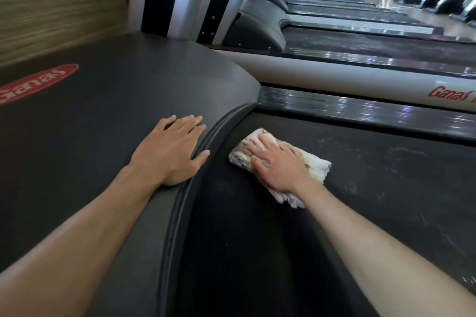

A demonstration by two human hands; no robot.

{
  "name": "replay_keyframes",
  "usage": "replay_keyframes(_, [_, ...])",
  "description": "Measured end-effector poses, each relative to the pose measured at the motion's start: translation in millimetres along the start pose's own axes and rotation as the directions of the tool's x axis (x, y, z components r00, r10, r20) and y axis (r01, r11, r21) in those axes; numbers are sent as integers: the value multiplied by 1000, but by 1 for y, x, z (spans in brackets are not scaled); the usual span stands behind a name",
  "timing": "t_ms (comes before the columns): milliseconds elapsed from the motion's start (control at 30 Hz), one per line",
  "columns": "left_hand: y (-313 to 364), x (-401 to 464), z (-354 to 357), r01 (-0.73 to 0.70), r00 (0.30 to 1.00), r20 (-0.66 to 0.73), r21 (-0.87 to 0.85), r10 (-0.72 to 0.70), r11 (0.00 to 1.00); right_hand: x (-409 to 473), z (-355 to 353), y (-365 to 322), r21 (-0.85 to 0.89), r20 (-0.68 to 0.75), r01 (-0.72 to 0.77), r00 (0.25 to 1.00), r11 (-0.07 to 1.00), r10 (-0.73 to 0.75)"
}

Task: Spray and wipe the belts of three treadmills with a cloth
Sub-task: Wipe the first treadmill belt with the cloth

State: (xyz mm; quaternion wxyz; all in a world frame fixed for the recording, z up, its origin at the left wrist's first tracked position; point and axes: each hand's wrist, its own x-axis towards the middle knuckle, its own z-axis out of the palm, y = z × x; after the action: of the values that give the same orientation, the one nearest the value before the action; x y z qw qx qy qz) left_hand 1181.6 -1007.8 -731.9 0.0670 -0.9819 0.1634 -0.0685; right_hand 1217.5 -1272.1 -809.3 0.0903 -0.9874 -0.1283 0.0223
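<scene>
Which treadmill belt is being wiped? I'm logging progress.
The nearest belt, where the right hand presses the cloth; the belts behind it have no hand or cloth on them.

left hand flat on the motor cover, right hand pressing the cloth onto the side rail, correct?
Not quite. The head view shows the right hand pressing the cloth onto the black belt, not the side rail, which lies beyond it. The left hand does rest flat on the motor cover.

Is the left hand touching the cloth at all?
Apart. The head view shows the left hand flat on the motor cover, with its raised edge separating it from the cloth under the right hand.
</scene>
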Motion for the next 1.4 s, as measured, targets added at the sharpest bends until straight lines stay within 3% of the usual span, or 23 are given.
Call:
replay_keyframes(100, [0, 1, 1, -1, 1000, -5, -4, 1, 1000, 17, 7, -25, -9, -5, 35, 999, 999, -35])
replay_keyframes(267, [1, 2, 0, 0, 1000, -1, -8, 0, 1000, -33, 6, -29, 6, 32, 294, 955, 956, -294])
replay_keyframes(333, [1, 2, 0, 2, 1000, -3, -7, -2, 1000, -38, 1, -11, 2, 42, 261, 965, 965, -261])
replay_keyframes(433, [1, 1, -1, 6, 1000, -1, -4, -6, 1000, -5, -1, 7, -20, 3, 94, 996, 995, -94])
replay_keyframes(533, [3, 1, -1, 4, 1000, -4, -4, -4, 1000, 29, 2, -12, -8, -15, -19, 1000, 1000, 19])
replay_keyframes(667, [1, 1, 0, 3, 1000, -10, -19, -3, 1000, 11, 11, -40, -4, -1, 134, 991, 991, -134])
replay_keyframes(767, [0, 1, 0, -1, 1000, -16, -20, 0, 1000, -20, 3, -19, 16, 30, 208, 978, 978, -208])
replay_keyframes(967, [1, 1, 0, -1, 1000, -21, -19, 1, 1000, 21, -3, 12, -16, -19, -48, 999, 999, 48])
replay_keyframes(1033, [2, 1, -1, -3, 1000, -15, -15, 3, 1000, 37, -1, -6, -14, -13, -45, 999, 999, 45])
replay_keyframes(1233, [1, 1, -1, -4, 1000, -5, -14, 4, 1000, -8, 5, -19, -6, 5, 177, 984, 984, -177])
replay_keyframes(1400, [1, 1, -1, 3, 1000, -4, -36, -3, 999, -11, -2, 34, 1, -40, 11, 999, 1000, -11])
